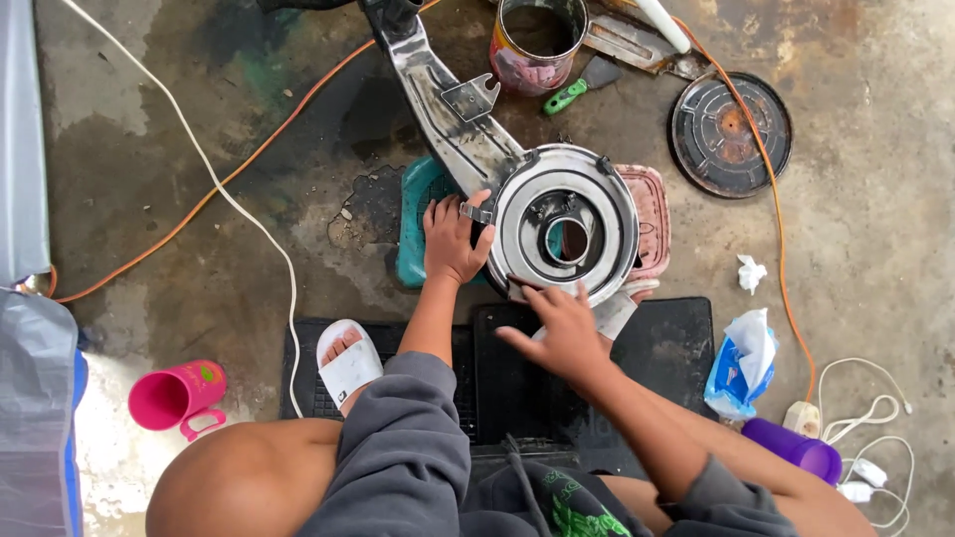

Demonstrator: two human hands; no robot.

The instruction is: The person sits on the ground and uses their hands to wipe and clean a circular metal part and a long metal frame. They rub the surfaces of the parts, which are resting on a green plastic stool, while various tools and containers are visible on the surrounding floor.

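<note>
While two hands press it, one metal housing rests

We cannot see the whole metal arm: the top edge cuts its far end. The paint can is cut there too, so its rim is only partly shown. The teal stool and the pink stool are mostly covered by the round metal housing. The right hand hides part of a white cloth. The grey sheet leaves the picture at the left edge.
</note>
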